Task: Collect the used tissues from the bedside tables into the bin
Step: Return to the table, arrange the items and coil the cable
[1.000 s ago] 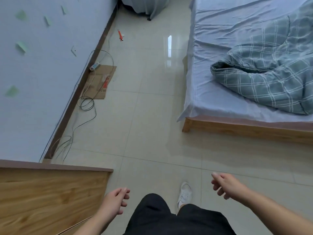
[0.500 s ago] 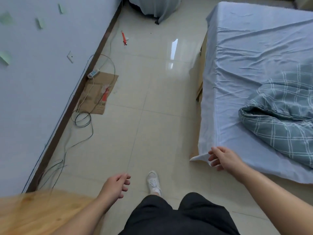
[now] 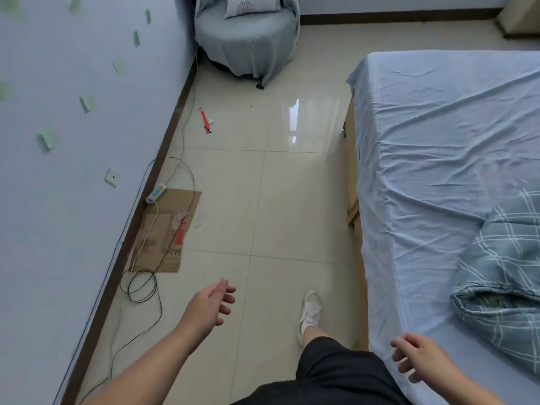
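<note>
No tissues, bin or bedside table show in the head view. My left hand (image 3: 211, 305) hangs over the tiled floor at lower centre, fingers loosely apart and holding nothing. My right hand (image 3: 418, 358) is at the lower right, over the near corner of the bed's blue sheet, fingers spread and empty. My white shoe (image 3: 310, 309) is planted on the floor between the hands, beside the bed.
The bed (image 3: 444, 176) with a checked quilt (image 3: 505, 285) fills the right side. Along the left wall lie a cardboard sheet (image 3: 168, 232), a power strip (image 3: 155, 193) and coiled black cable (image 3: 141, 286). A covered round chair (image 3: 248, 39) stands at the far end. A red object (image 3: 205, 119) lies on the floor.
The view has moved forward along the aisle beside the bed; the wooden furniture at lower left has left the frame. My left hand has swung forward and my right hand back.
</note>
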{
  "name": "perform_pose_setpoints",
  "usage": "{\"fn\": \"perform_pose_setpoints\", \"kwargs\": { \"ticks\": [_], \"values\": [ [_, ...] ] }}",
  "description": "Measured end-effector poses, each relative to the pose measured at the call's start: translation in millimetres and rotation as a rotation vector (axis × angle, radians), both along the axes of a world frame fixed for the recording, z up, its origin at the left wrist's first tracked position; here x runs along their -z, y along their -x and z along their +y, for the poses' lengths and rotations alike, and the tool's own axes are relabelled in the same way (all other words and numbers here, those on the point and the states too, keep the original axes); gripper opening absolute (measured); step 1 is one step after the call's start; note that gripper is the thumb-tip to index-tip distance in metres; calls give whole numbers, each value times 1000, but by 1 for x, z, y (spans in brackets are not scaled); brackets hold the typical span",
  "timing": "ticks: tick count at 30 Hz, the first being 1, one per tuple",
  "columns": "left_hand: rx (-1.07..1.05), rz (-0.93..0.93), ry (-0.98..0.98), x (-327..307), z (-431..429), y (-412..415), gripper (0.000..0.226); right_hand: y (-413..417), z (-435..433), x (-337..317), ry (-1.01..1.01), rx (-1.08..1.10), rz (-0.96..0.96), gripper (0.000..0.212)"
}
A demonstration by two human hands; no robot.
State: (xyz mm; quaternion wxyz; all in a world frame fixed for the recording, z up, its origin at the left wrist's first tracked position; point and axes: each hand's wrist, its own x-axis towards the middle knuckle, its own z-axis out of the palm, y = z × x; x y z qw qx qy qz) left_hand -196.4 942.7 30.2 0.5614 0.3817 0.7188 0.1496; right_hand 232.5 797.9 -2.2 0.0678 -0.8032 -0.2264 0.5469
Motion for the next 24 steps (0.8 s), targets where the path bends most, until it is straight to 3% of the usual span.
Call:
{"fn": "perform_pose_setpoints", "kwargs": {
  "ticks": [8, 13, 18, 24],
  "values": [
    [-86, 9, 105, 2, 83, 10, 43, 25, 289, -57, -238, -317, 37, 22],
    [-134, 40, 165, 33, 180, 23, 36, 37, 434, -65, -353, -326, 28, 21],
    [-52, 31, 130, 61, 332, 18, 26, 30, 513, -55, -286, -341, -39, 22],
    [210, 34, 61, 29, 536, -8, 22, -5, 552, -47, -104, -188, -85, 23]
  ]
}}
